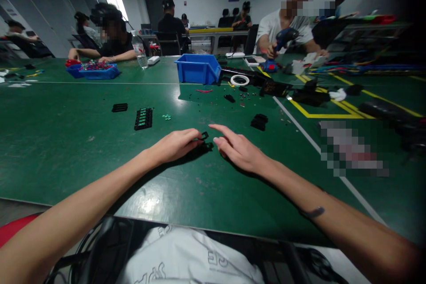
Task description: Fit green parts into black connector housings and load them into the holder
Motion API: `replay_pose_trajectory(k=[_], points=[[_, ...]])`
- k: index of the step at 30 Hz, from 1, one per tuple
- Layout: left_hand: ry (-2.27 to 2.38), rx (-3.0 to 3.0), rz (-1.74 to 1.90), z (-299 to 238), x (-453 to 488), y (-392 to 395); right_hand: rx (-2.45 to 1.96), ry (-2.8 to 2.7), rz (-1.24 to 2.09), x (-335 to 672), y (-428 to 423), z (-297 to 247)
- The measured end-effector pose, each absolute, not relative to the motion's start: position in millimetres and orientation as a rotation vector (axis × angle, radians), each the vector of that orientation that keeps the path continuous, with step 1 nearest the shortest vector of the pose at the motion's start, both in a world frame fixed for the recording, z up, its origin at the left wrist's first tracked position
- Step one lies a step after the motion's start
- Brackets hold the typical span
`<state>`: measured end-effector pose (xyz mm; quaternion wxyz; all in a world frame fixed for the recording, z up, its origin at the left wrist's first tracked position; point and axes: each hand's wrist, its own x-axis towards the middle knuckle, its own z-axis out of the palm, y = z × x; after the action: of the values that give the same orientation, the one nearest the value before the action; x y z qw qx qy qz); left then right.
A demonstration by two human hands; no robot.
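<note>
My left hand [175, 144] rests on the green table [66, 155] with its fingers closed around small black plastic parts [204, 141]. One small black piece sticks up at its fingertips. My right hand [238, 148] lies just to the right of those parts, its fingers stretched out and apart, the index finger pointing left above them. It holds nothing.
A black slotted block [143, 118] and a small black piece [120, 107] lie to the far left, another black part [259, 121] to the right. A blue bin [198, 69] stands at the back. Other people sit across the table with tools and clutter.
</note>
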<state>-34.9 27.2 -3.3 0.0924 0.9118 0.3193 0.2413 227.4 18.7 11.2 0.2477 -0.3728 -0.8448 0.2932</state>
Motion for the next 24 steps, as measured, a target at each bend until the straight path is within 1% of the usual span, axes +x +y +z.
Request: replay_pose_trajectory(k=[2,8,14,24], points=[[0.864,2.744,0.665,-1.3,-33.3,23.6,-1.024,-2.304,0.801,227.3,18.3,11.9],[0.807,2.797,0.692,6.9,-29.9,18.8,-0.955,-2.375,0.765,226.2,18.9,12.2],[0.725,2.768,0.695,2.5,-27.1,18.0,-0.925,-2.407,0.759,226.7,21.2,8.6],[0.864,2.635,0.83,11.0,-37.4,22.6,-0.985,-2.387,0.698,227.9,22.5,6.7]])
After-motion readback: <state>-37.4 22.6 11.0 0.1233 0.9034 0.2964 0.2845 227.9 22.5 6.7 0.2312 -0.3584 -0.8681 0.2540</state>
